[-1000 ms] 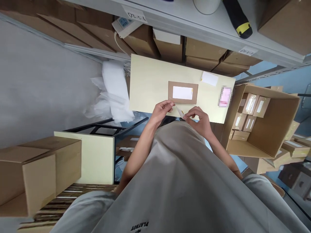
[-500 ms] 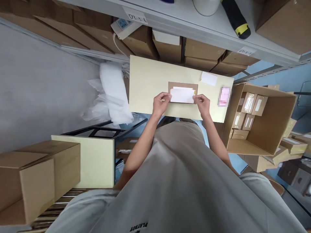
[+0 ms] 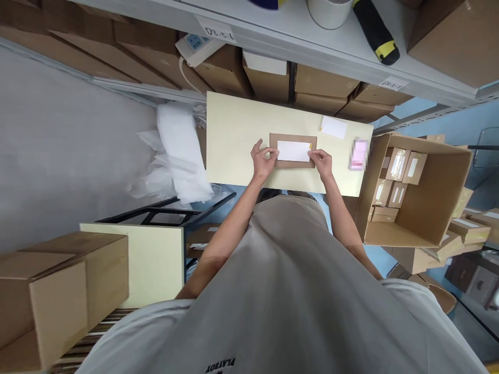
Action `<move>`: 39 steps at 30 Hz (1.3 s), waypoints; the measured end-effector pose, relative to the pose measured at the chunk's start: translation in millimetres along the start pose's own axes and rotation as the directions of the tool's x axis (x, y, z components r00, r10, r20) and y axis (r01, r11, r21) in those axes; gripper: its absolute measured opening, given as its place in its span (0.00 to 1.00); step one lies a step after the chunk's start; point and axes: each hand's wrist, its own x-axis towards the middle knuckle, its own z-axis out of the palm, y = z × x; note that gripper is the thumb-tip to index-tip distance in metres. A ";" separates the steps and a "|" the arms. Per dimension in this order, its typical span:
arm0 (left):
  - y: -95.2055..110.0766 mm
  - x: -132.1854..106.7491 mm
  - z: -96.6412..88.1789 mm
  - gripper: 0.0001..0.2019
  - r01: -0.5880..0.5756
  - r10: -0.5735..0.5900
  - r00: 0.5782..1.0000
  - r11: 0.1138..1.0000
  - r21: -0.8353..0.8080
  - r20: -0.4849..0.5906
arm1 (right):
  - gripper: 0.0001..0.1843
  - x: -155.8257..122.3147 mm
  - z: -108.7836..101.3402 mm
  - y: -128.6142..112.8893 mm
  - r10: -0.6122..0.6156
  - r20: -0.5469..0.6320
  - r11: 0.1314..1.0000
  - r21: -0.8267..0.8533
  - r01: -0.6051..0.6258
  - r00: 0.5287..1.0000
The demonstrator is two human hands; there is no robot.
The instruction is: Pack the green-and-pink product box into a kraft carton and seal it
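A small flat cardboard box lies near the middle of the pale yellow tabletop. Over its upper face is a white label with a small yellow mark at its right end. My left hand pinches the label's left end between thumb and finger, the other fingers raised. At the right end, my right hand pinches the label in the same way. Whether the label lies fully flat on the box cannot be made out. Another white label rests on the tabletop, up and to the right.
A blurred pink object lies at the table's right end. Beside it stands an open carton holding several small boxes. White packing foam hangs at the left. Behind the table runs a shelf with cartons below.
Half a second ago the held label overlapped a second white slip on the box, offset from it. Now only one white rectangle shows, and my left hand has shifted slightly right.
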 end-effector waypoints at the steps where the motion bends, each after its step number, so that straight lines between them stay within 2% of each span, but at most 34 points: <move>1: -3.2 0.8 0.7 0.10 0.006 -0.005 1.000 1.000 -0.007 0.009 | 0.30 -0.1 -0.1 2.2 0.006 0.003 1.000 0.001 -0.006 1.000; 9: -15.5 4.6 3.9 0.15 0.022 -0.021 0.999 0.999 -0.038 0.035 | 0.28 3.1 1.2 12.9 -0.004 0.002 1.000 0.003 0.004 1.000; 17: -22.3 6.3 6.9 0.14 0.023 -0.022 1.000 0.998 -0.050 0.021 | 0.23 12.1 3.4 27.9 -0.044 -0.001 0.999 0.011 0.044 0.999; 24: -33.9 11.8 13.3 0.12 0.024 -0.023 1.000 0.999 -0.024 0.008 | 0.25 19.7 6.6 37.3 -0.076 -0.029 0.997 0.019 0.077 0.997; 34: -48.9 14.4 17.5 0.10 0.020 -0.020 1.000 1.000 -0.013 -0.013 | 0.27 21.1 7.3 41.1 -0.103 -0.026 0.994 -0.032 0.102 0.994; 39: -53.4 16.1 20.4 0.13 0.008 -0.009 1.000 1.000 -0.021 -0.011 | 0.24 20.9 7.2 41.1 -0.116 -0.025 0.992 -0.044 0.114 0.993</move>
